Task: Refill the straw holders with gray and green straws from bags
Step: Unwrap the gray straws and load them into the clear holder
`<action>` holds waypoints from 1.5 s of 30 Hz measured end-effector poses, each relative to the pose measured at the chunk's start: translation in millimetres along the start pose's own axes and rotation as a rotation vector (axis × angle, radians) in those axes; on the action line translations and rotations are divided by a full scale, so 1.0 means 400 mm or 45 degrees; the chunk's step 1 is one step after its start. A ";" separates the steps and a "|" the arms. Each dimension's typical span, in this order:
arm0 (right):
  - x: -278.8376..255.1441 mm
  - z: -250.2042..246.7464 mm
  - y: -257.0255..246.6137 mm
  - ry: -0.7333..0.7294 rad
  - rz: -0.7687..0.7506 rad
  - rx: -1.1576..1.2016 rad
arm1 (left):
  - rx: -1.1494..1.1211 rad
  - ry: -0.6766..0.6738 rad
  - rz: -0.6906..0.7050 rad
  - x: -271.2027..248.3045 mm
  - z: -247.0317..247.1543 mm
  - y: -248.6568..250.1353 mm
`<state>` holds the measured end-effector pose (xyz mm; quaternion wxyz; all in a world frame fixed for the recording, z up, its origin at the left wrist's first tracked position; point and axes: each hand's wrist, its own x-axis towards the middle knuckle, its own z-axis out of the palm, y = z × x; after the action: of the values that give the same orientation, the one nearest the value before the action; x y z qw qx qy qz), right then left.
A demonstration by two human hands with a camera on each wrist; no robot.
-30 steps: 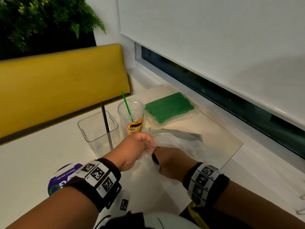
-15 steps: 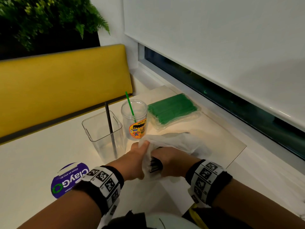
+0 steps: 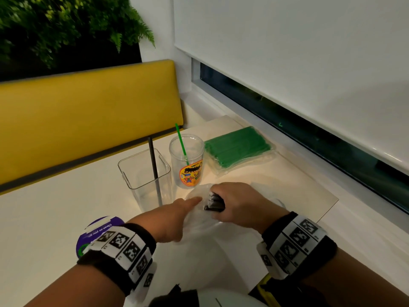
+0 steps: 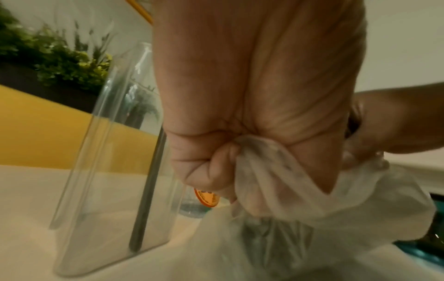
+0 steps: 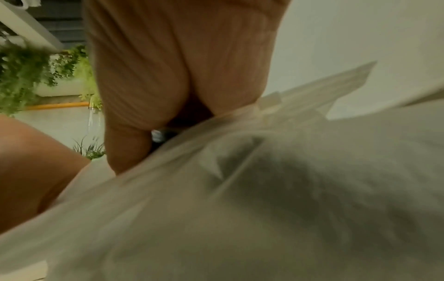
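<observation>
A pale table [image 3: 44, 209] runs beside a yellow bench back [image 3: 88, 111], a blinded window [image 3: 287, 63] and foliage. The right hand [image 3: 238, 203] clutches a bundle of gray straws [image 3: 214, 203]; the left hand [image 3: 174, 218] bunches their clear bag [image 4: 276, 171]. Beyond the grip stand two holders: a square holder [image 3: 145, 171] with one gray straw, a round cup [image 3: 188, 161] with one green. One bag of green straws [image 3: 238, 149] lies further right.
</observation>
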<state>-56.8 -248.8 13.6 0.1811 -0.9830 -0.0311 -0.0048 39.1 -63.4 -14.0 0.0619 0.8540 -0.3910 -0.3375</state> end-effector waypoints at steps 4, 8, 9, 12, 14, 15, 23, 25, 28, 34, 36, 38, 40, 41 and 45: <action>0.004 -0.004 -0.063 -0.053 0.001 0.390 | 0.119 0.025 -0.129 0.013 0.041 0.022; 0.030 -0.094 -0.139 0.030 0.092 0.808 | 0.156 -0.022 -0.036 0.024 0.039 0.036; 0.035 -0.128 -0.152 0.084 0.118 0.860 | 0.160 -0.020 -0.006 0.017 0.024 0.045; 0.064 -0.241 -0.179 0.385 0.107 1.017 | 0.126 0.153 0.073 -0.030 -0.044 0.070; 0.094 -0.305 -0.197 0.658 0.034 1.168 | 0.017 0.391 0.190 -0.079 -0.096 0.073; 0.106 -0.331 -0.204 0.815 0.021 1.220 | -0.056 0.567 0.269 -0.106 -0.115 0.069; 0.223 -0.324 -0.269 1.245 -0.012 1.511 | -0.964 1.667 -0.125 -0.075 -0.157 -0.099; 0.249 -0.280 -0.290 1.194 0.027 1.488 | -1.298 1.561 -0.319 -0.044 -0.146 -0.124; 0.278 -0.220 -0.293 1.091 0.117 1.414 | -1.592 1.408 -0.502 -0.027 -0.124 -0.131; 0.314 -0.091 -0.261 0.785 0.316 1.175 | -1.686 1.455 -0.483 -0.006 -0.111 -0.137; 0.309 -0.037 -0.241 0.535 0.221 1.165 | -1.666 1.469 -0.464 -0.006 -0.110 -0.138; 0.298 0.003 -0.225 0.419 0.087 0.989 | -1.648 1.484 -0.435 -0.002 -0.106 -0.143; 0.291 0.019 -0.211 0.499 -0.068 0.604 | -1.639 1.500 -0.403 0.001 -0.102 -0.143; 0.290 0.020 -0.208 0.522 -0.161 0.410 | -1.632 1.513 -0.387 0.004 -0.101 -0.143; 0.302 0.000 -0.222 0.065 -0.320 0.045 | -1.598 1.587 -0.341 0.007 -0.096 -0.145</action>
<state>58.3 -158.8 47.6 0.1972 -0.9675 -0.1495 -0.0519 100.6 -31.8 -7.7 0.6790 0.7298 0.0731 0.0317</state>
